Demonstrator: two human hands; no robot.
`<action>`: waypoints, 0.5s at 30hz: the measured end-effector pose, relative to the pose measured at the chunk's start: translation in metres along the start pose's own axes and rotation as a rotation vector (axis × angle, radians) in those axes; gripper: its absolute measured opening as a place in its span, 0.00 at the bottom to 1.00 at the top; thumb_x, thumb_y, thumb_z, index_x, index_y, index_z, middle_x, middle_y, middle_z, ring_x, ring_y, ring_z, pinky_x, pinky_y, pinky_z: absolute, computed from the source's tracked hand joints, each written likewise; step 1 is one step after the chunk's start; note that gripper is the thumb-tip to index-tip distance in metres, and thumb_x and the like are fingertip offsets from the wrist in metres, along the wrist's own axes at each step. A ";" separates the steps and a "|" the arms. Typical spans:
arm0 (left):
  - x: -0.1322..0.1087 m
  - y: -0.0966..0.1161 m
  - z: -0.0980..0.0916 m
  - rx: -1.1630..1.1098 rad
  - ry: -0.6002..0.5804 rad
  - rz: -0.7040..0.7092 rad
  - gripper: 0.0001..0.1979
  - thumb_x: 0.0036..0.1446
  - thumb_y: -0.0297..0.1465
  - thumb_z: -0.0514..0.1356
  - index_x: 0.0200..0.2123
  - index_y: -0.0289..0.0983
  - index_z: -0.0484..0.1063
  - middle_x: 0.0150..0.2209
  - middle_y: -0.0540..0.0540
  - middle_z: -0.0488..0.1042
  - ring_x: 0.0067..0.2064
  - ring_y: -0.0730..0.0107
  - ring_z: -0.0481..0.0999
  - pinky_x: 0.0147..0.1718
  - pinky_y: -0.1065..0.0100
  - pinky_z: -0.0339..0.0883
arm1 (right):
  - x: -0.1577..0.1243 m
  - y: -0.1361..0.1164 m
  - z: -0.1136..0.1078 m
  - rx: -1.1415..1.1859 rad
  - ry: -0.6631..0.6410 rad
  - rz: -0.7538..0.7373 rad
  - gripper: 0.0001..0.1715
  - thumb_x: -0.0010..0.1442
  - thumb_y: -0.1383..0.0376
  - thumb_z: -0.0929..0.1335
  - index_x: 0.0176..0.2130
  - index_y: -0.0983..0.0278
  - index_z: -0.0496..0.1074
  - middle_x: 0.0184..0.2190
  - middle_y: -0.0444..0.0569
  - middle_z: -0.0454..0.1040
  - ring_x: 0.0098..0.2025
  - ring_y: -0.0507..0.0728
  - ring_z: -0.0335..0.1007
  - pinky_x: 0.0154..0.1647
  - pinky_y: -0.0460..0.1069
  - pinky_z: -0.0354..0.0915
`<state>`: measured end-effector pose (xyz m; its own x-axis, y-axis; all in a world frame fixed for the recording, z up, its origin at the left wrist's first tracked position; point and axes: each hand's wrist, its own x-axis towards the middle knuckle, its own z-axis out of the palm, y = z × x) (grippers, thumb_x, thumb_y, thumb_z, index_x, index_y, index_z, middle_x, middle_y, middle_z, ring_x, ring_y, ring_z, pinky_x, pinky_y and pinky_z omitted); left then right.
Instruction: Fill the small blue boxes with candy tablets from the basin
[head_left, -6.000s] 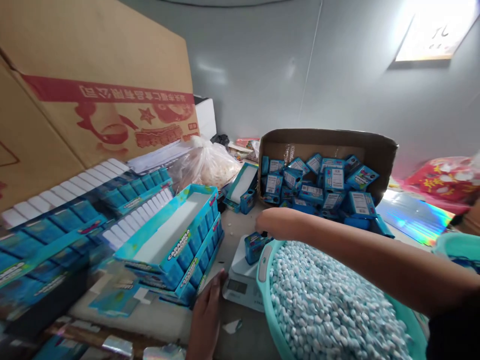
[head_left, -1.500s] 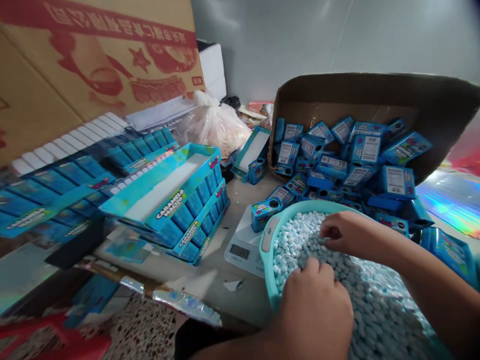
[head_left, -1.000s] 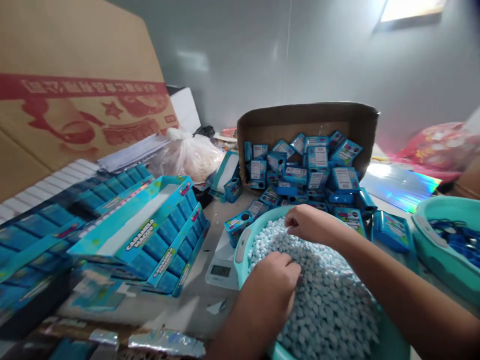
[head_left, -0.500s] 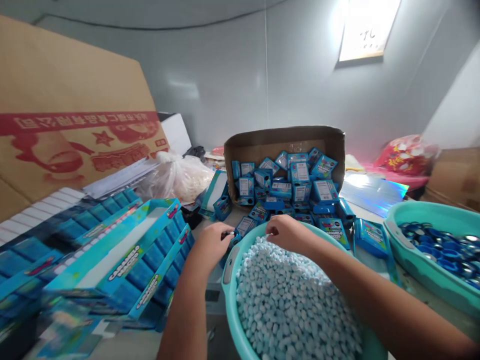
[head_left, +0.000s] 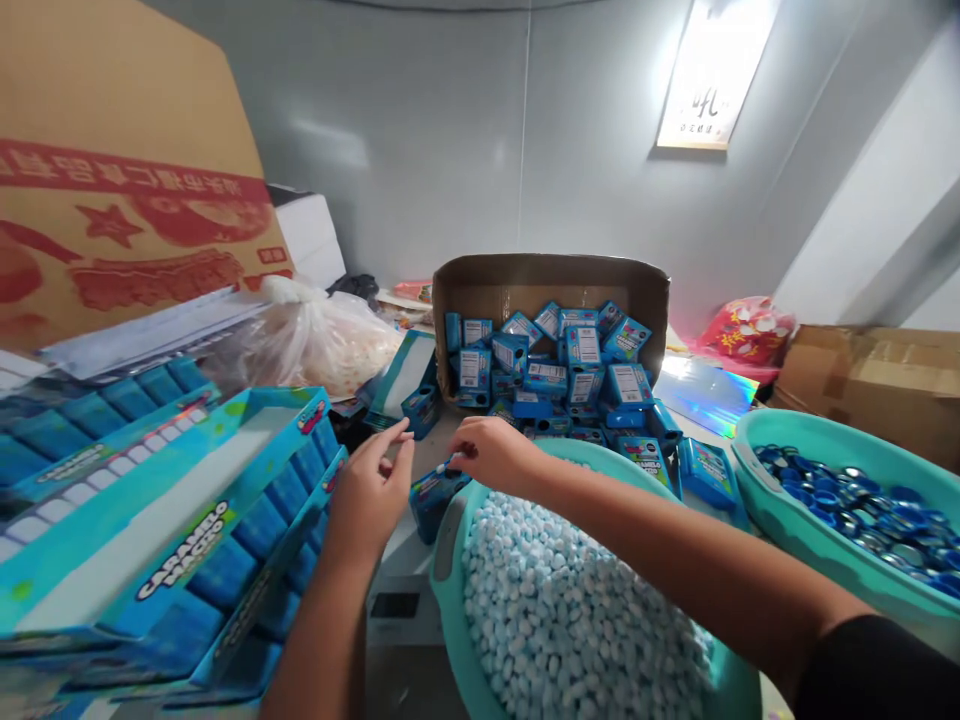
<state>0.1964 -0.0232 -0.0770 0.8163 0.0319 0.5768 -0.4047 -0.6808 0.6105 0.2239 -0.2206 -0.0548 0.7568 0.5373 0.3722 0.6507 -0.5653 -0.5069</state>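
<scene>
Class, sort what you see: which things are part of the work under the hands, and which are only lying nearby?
In use: left hand, right hand, small blue box, scale, basin of pale blue candies.

Lying about: plastic bag, basin of blue caps, holographic sheet.

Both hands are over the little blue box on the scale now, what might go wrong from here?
1. The right hand pinches a pale candy just above the small blue box; a miss could send it onto the scale or table.
2. The box sits against the rim of the teal basin, so that contact may skew the reading.
3. The left hand hovers close beside the box and could knock it over.
</scene>
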 end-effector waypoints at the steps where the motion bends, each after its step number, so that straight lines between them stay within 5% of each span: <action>1: 0.000 -0.002 0.000 0.008 0.003 0.019 0.25 0.63 0.43 0.53 0.52 0.33 0.76 0.46 0.43 0.78 0.31 0.66 0.70 0.35 0.66 0.67 | 0.002 0.001 0.002 -0.003 -0.029 -0.012 0.06 0.55 0.77 0.75 0.35 0.69 0.79 0.32 0.47 0.73 0.33 0.51 0.66 0.36 0.44 0.59; 8: -0.004 -0.004 0.001 -0.072 -0.333 -0.078 0.21 0.57 0.49 0.59 0.36 0.38 0.80 0.38 0.45 0.79 0.37 0.60 0.76 0.35 0.65 0.66 | -0.002 -0.004 0.002 0.004 -0.011 0.088 0.08 0.56 0.75 0.75 0.38 0.68 0.79 0.30 0.45 0.76 0.33 0.52 0.69 0.34 0.44 0.59; 15: -0.008 -0.011 0.022 -0.215 -0.287 -0.226 0.24 0.51 0.49 0.64 0.41 0.35 0.79 0.38 0.43 0.79 0.38 0.58 0.77 0.35 0.64 0.70 | -0.032 0.001 -0.018 -0.076 0.170 -0.012 0.10 0.64 0.76 0.68 0.38 0.67 0.79 0.41 0.51 0.78 0.45 0.57 0.72 0.48 0.47 0.64</action>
<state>0.2032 -0.0327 -0.1002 0.9638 -0.0626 0.2593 -0.2541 -0.5112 0.8210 0.2014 -0.2498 -0.0529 0.7444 0.4342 0.5074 0.6576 -0.6084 -0.4442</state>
